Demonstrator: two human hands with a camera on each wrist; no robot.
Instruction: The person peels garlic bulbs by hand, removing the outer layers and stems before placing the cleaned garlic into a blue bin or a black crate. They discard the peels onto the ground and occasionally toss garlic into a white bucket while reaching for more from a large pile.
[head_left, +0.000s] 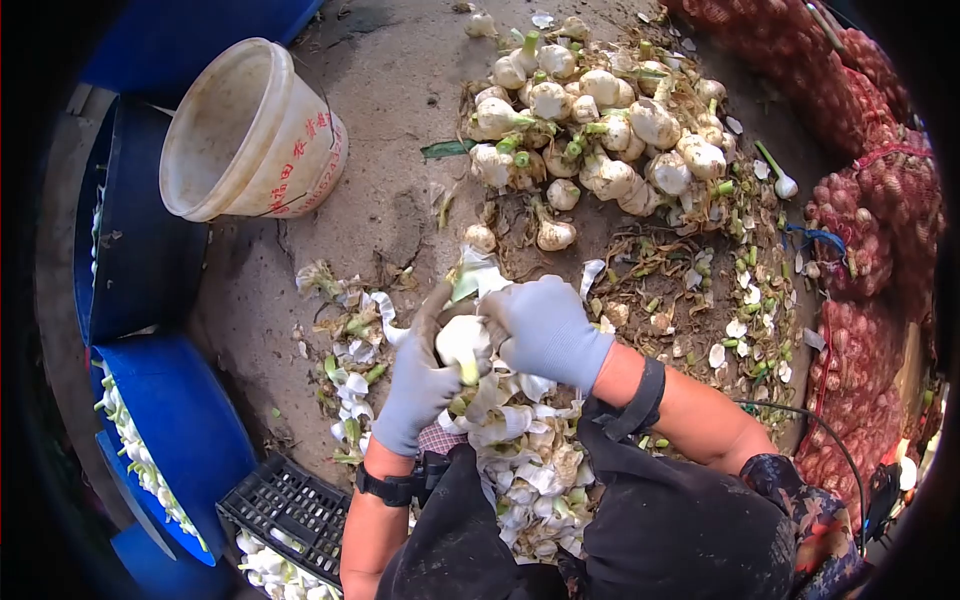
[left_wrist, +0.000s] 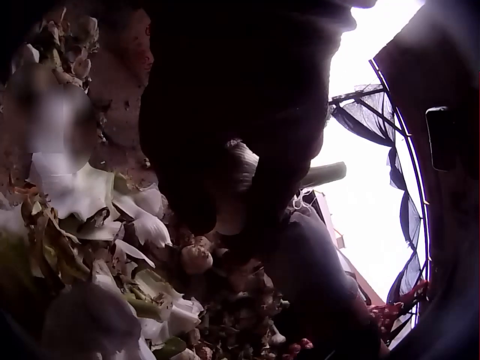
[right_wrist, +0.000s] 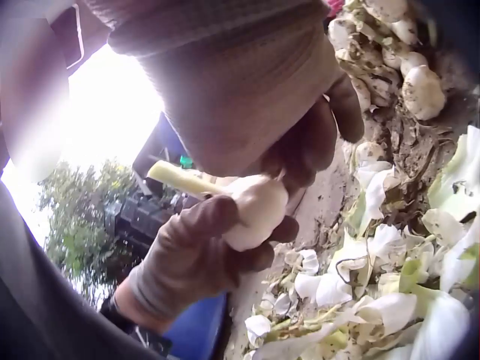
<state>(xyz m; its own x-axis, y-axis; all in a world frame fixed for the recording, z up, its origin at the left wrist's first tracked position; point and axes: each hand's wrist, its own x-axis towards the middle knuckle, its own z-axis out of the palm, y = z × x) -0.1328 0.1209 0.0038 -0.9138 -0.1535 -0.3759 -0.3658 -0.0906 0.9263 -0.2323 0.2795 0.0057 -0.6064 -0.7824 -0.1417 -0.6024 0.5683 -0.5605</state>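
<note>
My gloved left hand grips a white garlic bulb, its short green stem pointing down toward my lap. In the right wrist view, the left thumb and fingers wrap round the bulb, and its cut stem sticks out past the thumb. My gloved right hand is at the bulb's other side, fingers curled with their tips pinching at its surface. The left wrist view is dark, with a pale patch of bulb showing between shadowed fingers. Peeled skins cover the ground and lap below.
A heap of unpeeled garlic lies ahead. A white bucket and blue tubs stand left, beside a black crate. Red mesh sacks line the right. More skins and stem scraps litter the floor.
</note>
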